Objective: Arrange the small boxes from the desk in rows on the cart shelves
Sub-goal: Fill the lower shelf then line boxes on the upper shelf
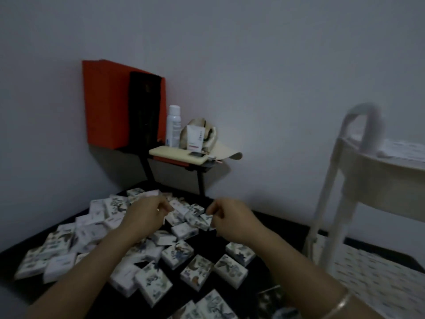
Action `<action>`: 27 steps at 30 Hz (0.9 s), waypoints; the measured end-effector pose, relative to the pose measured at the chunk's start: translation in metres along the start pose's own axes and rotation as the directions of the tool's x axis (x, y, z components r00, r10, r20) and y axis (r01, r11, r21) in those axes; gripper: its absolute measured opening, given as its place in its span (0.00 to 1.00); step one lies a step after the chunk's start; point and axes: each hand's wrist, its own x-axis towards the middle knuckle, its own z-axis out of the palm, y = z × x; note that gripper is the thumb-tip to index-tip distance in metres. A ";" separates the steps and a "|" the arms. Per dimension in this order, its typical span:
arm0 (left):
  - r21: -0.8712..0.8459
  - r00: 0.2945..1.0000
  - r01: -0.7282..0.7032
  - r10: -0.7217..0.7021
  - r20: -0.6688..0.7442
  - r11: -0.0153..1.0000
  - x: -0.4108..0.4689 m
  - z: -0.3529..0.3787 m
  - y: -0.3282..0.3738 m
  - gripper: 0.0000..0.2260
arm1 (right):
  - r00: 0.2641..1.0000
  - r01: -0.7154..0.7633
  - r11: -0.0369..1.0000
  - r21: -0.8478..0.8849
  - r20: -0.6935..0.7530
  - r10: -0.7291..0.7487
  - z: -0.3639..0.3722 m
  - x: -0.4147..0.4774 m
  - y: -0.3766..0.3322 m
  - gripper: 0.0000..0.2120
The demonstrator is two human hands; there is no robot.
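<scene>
Both hands over the small boxes [177, 252].
Our right hand [230, 217] pinches a box [203, 221] at 12 o'clock; our left hand [145, 214] has curled fingers, grip we cannot tell.

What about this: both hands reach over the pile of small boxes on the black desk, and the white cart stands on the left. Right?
No: the head view shows the white cart on the right of the black desk; the rest holds.

Bare forearms, small ring [157, 210] on the left hand [145, 214] over the black desk's [292, 231] middle, thin gold-coloured bangle [340, 305] round the right forearm over the desk's near right edge.
</scene>
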 end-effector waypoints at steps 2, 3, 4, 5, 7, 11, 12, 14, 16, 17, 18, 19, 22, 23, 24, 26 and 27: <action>0.003 0.999 0.043 -0.043 0.033 0.999 0.000 0.011 -0.023 0.15 | 0.993 -0.065 0.997 0.042 0.101 0.060 0.028 0.020 0.015 0.12; 0.008 0.998 0.051 -0.051 0.048 0.999 0.001 0.015 -0.031 0.16 | 0.987 -0.081 0.996 0.043 0.140 0.075 0.043 0.031 0.021 0.14; 0.012 0.997 0.052 -0.053 0.063 0.999 0.001 0.018 -0.036 0.17 | 0.981 -0.088 0.996 0.027 0.177 0.082 0.056 0.040 0.024 0.16; 0.020 0.996 0.044 -0.045 0.077 0.999 0.002 0.022 -0.041 0.18 | 0.975 -0.092 0.996 0.002 0.203 0.090 0.068 0.049 0.026 0.18; 0.051 0.995 0.012 -0.017 0.102 0.999 0.004 0.027 -0.048 0.19 | 0.972 -0.095 0.993 -0.065 0.211 0.106 0.088 0.061 0.028 0.23; 0.031 0.998 -0.034 0.032 0.059 0.999 0.009 0.031 -0.055 0.18 | 0.986 -0.107 0.963 -0.246 0.100 0.135 0.113 0.077 0.034 0.22; 0.019 0.999 -0.040 0.039 0.036 0.999 0.012 0.032 -0.054 0.16 | 0.989 -0.112 0.954 -0.279 0.064 0.135 0.117 0.080 0.035 0.19; 0.017 0.998 -0.063 0.063 -0.014 0.998 0.020 0.033 -0.050 0.13 | 0.990 -0.136 0.943 -0.304 -0.007 0.140 0.125 0.087 0.037 0.16; 0.033 0.993 -0.099 0.101 -0.066 0.995 0.032 0.036 -0.045 0.11 | 0.983 -0.184 0.940 -0.289 -0.060 0.174 0.133 0.095 0.039 0.21; 0.051 0.989 -0.115 0.119 -0.085 0.992 0.039 0.039 -0.042 0.10 | 0.976 -0.216 0.935 -0.283 -0.067 0.205 0.137 0.099 0.040 0.25; 0.072 0.986 -0.124 0.131 -0.099 0.990 0.046 0.042 -0.040 0.10 | 0.970 -0.243 0.928 -0.283 -0.068 0.233 0.140 0.102 0.041 0.29; 0.098 0.984 -0.128 0.139 -0.108 0.987 0.054 0.047 -0.038 0.10 | 0.965 -0.262 0.921 -0.289 -0.064 0.254 0.142 0.106 0.043 0.31; 0.270 0.992 -0.085 0.106 -0.063 0.959 0.077 0.063 -0.037 0.18 | 0.957 -0.289 0.925 -0.245 -0.047 0.287 0.145 0.111 0.048 0.32; 0.347 0.997 -0.064 0.078 -0.026 0.936 0.084 0.067 -0.038 0.22 | 0.955 -0.297 0.930 -0.215 -0.048 0.294 0.146 0.111 0.051 0.32; 0.406 0.999 -0.051 0.052 0.009 0.912 0.089 0.071 -0.039 0.26 | 0.953 -0.303 0.934 -0.188 -0.053 0.298 0.146 0.110 0.053 0.32; 0.462 0.998 -0.055 0.034 0.055 0.885 0.094 0.077 -0.041 0.27 | 0.953 -0.301 0.943 -0.139 -0.079 0.293 0.145 0.107 0.055 0.31; 0.461 0.997 -0.066 0.038 0.069 0.885 0.096 0.081 -0.042 0.25 | 0.954 -0.295 0.949 -0.108 -0.092 0.286 0.145 0.105 0.055 0.30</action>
